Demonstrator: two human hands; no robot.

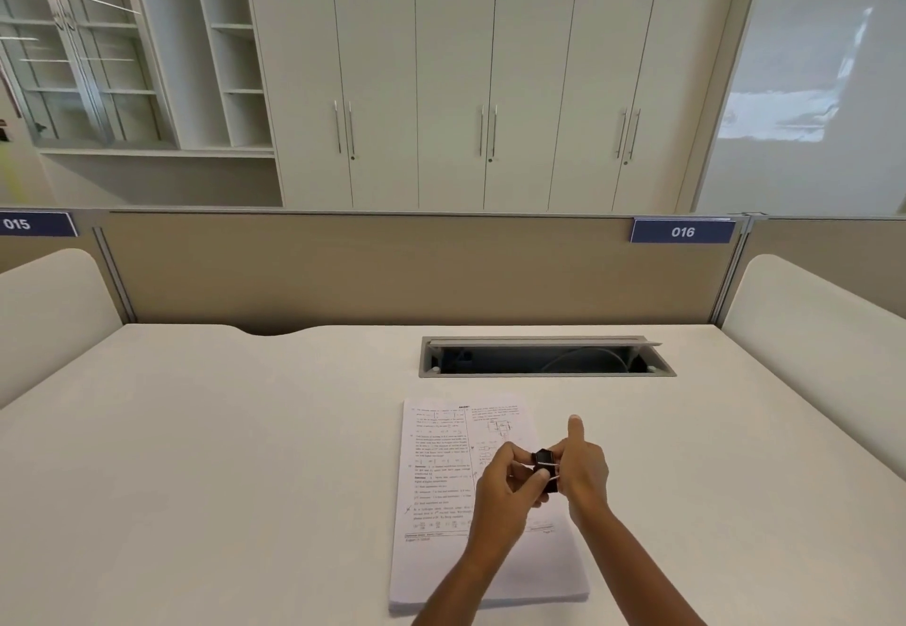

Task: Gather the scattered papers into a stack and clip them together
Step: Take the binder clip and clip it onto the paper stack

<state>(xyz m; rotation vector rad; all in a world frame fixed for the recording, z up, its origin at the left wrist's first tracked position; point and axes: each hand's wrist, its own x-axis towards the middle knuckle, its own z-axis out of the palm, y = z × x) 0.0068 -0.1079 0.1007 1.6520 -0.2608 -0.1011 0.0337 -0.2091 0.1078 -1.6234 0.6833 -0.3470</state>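
A stack of printed papers (436, 478) lies squared up on the white desk (245, 454), near the front edge, right of centre. Above the stack's middle, both my hands meet around a small black binder clip (544, 459) with silver wire handles. My left hand (505, 488) pinches the clip from the left with its fingertips. My right hand (583, 468) grips it from the right, thumb pointing up. The clip is held in the air, apart from the paper's edges.
An open cable tray slot (546, 358) is set in the desk just beyond the papers. A beige partition (392, 267) with the label 016 closes the far side. White padded side dividers (809, 331) flank the desk.
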